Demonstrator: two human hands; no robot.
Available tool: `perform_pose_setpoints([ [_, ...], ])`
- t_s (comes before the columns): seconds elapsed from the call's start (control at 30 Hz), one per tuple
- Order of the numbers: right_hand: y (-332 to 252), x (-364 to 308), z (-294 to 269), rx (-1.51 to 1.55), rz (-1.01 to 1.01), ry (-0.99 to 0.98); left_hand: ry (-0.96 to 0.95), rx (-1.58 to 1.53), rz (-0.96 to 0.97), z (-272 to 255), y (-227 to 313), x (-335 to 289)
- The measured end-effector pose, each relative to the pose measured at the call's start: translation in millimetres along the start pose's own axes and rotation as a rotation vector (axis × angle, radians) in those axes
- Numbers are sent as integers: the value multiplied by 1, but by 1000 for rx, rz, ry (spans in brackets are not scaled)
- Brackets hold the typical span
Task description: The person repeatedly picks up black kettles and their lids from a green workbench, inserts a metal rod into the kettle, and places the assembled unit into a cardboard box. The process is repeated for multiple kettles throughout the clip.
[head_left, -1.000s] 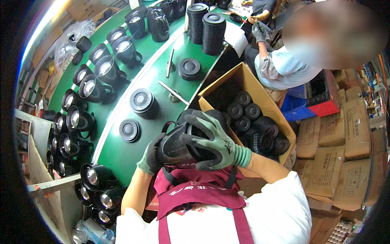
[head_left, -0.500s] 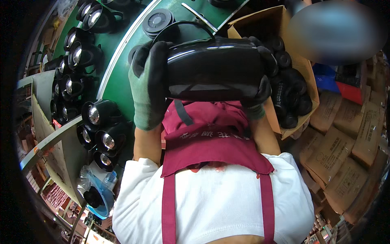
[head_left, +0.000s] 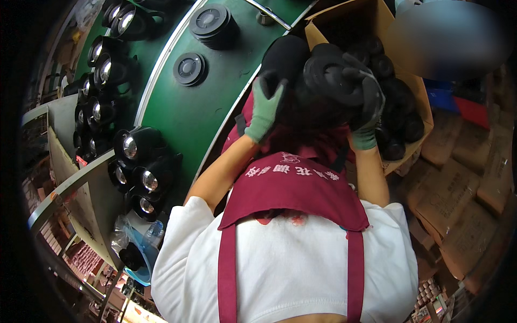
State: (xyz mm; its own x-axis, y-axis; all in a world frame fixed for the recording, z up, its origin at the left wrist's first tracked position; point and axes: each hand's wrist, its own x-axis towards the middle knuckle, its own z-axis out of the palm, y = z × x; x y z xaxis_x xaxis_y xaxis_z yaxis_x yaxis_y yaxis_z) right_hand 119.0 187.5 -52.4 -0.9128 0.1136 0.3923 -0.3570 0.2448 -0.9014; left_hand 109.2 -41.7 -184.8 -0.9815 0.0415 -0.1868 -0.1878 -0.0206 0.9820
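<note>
My left hand, in a green and black glove, is closed against the side of a dark rounded body, which looks like the black jug. Some of its fingers are lost against the dark surface. Gloved likewise, my right hand has its fingers curled round the edge of a round black lid with ringed ridges. The lid is held up beside the jug, over my lap; whether the two touch is too dark to tell.
On the green bench stand a stack of black lids and a single lid. Several black jugs with shiny mouths line the left. An open cardboard box of black parts is close on my right, with brown cartons beyond.
The jug, held sideways between both hands before, has dropped toward my lap and turned. My left hand has shifted right and down its side. My right hand has gone onto a round lid.
</note>
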Motion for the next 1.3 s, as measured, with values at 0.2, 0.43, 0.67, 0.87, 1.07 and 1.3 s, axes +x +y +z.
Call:
perform_pose_setpoints([
  [0.2, 52, -15, 10, 119, 344, -140, -470, 692, 623, -13, 93, -8],
  [0.43, 209, 151, 118, -641, 573, -470, -214, 389, 520, -4, 74, -15],
  [0.67, 128, 145, 92, -232, 490, -534, -218, 359, 498, -33, 100, 9],
  [0.87, 17, 99, -32, -268, 586, -735, -588, 797, 636, 4, 193, 101],
  [1.07, -36, 77, -11, -755, 304, -830, -783, 994, 536, 16, 168, 99],
  [1.3, -31, 64, -18, -713, 194, -928, -794, 930, 678, 3, 150, 92],
])
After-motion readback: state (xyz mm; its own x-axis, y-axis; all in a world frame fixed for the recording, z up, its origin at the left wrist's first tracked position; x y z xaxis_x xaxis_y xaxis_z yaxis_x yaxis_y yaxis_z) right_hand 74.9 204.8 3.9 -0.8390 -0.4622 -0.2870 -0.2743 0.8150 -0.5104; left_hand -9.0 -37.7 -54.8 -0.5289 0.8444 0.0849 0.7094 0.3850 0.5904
